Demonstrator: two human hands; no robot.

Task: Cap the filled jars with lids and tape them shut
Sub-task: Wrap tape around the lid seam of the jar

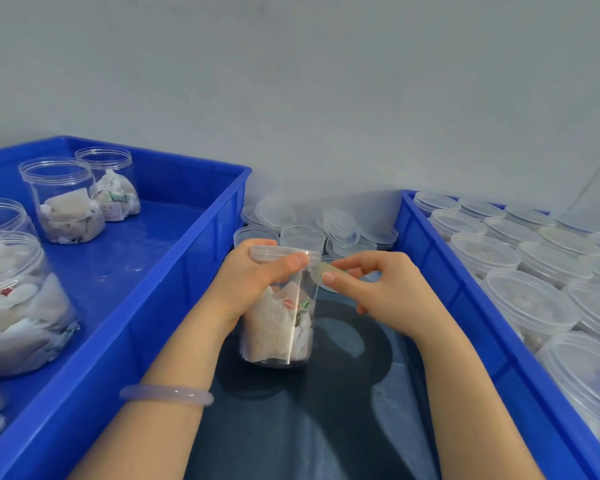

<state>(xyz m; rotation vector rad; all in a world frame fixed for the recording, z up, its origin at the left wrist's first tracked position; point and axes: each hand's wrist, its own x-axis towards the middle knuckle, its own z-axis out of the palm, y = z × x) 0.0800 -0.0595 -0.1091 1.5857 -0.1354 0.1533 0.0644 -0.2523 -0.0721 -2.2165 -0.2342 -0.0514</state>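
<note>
The left hand (253,278) and the right hand (388,292) both come out of bare forearms. On the left forearm sits one smooth, round bangle (167,394), pale lilac and a little translucent. The nails on the fingers (347,282) are short and plain.

place: packing workshop | cues: blue crates (174,278), capped jars (530,306) (in rows)

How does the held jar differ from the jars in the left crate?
The held jar has a lid on; the left-crate jars are open-topped. The held jar is gripped by the left hand while the right hand pinches tape at its lid; the left-crate jars stand untouched. Both are clear and hold white sachets.
</note>
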